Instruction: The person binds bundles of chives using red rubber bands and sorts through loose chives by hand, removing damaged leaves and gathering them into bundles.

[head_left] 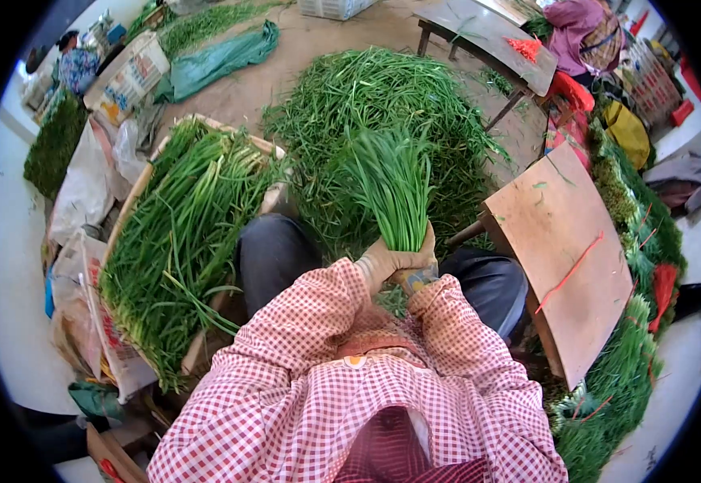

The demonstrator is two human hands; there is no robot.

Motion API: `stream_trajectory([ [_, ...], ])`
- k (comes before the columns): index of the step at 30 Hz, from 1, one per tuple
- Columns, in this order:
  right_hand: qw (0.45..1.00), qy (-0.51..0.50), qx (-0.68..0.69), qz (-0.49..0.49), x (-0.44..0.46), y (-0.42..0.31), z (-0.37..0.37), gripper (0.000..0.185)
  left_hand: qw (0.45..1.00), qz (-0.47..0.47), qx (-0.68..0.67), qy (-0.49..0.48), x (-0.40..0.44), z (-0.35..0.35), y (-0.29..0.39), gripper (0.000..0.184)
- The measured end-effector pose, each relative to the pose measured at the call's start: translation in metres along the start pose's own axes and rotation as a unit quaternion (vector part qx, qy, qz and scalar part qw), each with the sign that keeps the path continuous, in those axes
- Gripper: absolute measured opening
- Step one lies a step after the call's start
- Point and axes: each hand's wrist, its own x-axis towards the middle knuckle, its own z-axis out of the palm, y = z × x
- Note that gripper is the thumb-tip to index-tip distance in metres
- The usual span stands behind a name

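A bunch of long green stalks point(399, 189) stands upright between my hands, its leafy tips fanning out away from me. My left hand point(382, 262), in a pale glove, is wrapped round the lower part of the bunch. Pressed against the same bunch from the other side is my right hand point(421, 262), also gloved, its fingers closed round the stalks. The lower ends are hidden by the hands. Behind the bunch lies a large heap of loose green leaves point(382, 88) on the floor.
At the left, a wooden-edged container point(137, 189) holds more stalks point(181, 233). A small wooden table point(564, 258) at the right bears a red tie point(569, 272). Tied bunches point(616, 410) lie beyond it. Two other people point(580, 32) point(79, 64) are farther back.
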Motion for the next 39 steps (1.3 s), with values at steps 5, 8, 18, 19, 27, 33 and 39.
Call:
stream_trajectory([
  [5, 0.996, -0.078, -0.049, -0.018, -0.027, -0.001, 0.019, 0.061, 0.995, 0.090, 0.035, -0.027, -0.023, -0.015, 0.018, 0.053],
  [8, 0.966, -0.184, -0.166, -0.067, -0.058, -0.008, 0.032, 0.078, 0.996, 0.061, 0.068, -0.021, -0.070, 0.003, 0.059, 0.054],
  [18, 0.545, -0.490, -0.668, -0.126, -0.111, -0.060, 0.022, 0.091, 0.980, 0.074, 0.173, -0.057, -0.172, -0.077, 0.053, 0.053],
  [19, 0.622, -0.490, -0.606, 0.079, -0.109, -0.088, 0.042, 0.076, 0.969, 0.030, 0.243, -0.042, -0.190, -0.070, 0.056, 0.059],
  [27, 0.811, -0.319, -0.489, 0.039, -0.110, -0.087, 0.022, 0.114, 0.921, 0.036, 0.388, 0.015, -0.245, -0.079, -0.016, 0.047],
  [33, 0.872, -0.328, -0.339, -0.129, -0.087, -0.004, 0.039, 0.118, 0.896, 0.008, 0.441, 0.039, -0.246, -0.101, -0.046, 0.052],
  [39, 0.872, -0.312, -0.347, -0.150, -0.094, -0.017, 0.048, 0.117, 0.913, -0.026, 0.390, 0.115, -0.241, -0.094, -0.059, 0.051],
])
